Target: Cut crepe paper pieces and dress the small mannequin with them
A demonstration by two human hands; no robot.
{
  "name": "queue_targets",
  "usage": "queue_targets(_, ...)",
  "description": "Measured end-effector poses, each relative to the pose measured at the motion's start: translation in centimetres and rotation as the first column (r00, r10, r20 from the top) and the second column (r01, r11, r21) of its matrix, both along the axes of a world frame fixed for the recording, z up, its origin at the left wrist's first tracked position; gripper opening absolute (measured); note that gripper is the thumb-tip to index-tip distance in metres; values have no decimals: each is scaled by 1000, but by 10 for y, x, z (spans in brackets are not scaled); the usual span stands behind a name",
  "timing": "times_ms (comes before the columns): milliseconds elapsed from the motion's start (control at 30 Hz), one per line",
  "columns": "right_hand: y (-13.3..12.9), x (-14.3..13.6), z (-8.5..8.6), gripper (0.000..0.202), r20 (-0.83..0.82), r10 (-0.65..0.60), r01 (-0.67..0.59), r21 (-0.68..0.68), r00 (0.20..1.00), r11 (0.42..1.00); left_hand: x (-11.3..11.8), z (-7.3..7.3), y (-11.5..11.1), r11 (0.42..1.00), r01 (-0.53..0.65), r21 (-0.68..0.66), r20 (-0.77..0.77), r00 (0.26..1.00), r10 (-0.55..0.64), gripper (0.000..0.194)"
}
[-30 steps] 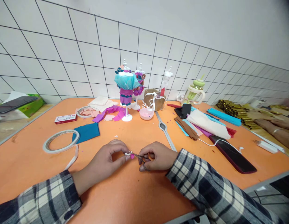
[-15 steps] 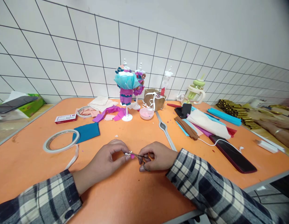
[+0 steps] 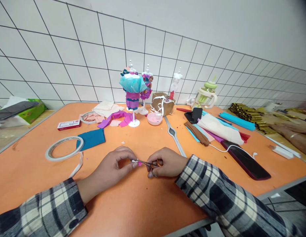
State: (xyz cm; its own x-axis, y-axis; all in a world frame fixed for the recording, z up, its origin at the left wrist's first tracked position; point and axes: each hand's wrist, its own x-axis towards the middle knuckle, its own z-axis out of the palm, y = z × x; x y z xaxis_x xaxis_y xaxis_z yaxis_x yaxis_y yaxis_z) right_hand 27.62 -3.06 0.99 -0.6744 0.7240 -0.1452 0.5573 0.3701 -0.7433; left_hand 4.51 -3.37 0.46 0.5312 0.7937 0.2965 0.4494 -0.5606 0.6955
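Mini mannequins (image 3: 133,86) and bowl (image 3: 154,118) stand behind the hands. Tape roll (image 3: 64,148) and blue paper (image 3: 90,139) off to the left; phone (image 3: 245,160) and brown strips (image 3: 197,133) right. Nothing between hands and scrap (image 3: 139,163), which sits at the scissors' (image 3: 146,162) tips over the near part of the table (image 3: 133,204). Left hand (image 3: 113,167) pinches scrap's white end, thumb and forefinger nearly closed. Right hand (image 3: 165,163) curled round scissor handles, blades pointing left.
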Motion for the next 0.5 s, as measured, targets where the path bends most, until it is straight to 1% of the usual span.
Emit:
queue_targets(167,0,-1,1,32,17,4,-5,35,1000,999,2,1,0,1000,-5,-11,4,1000,5,20)
queue_targets(267,0,-1,2,33,32,5,-6,28,999,1000,2,1,0,1000,-7,-16,7,1000,7,19)
queue_targets(333,1,0,2,32,48,18,-19,11,999,1000,1,0,0,1000,-3,3,-3,1000,3,19)
queue_targets(400,1,1,2,31,62,34,-34,0,997,999,0,-1,0,998,15,68,-49,999,-11,17)
queue_targets(500,2,2,2,30,77,42,-42,2,996,999,-3,-3,1,973,44,225,-175,985,-4,15)
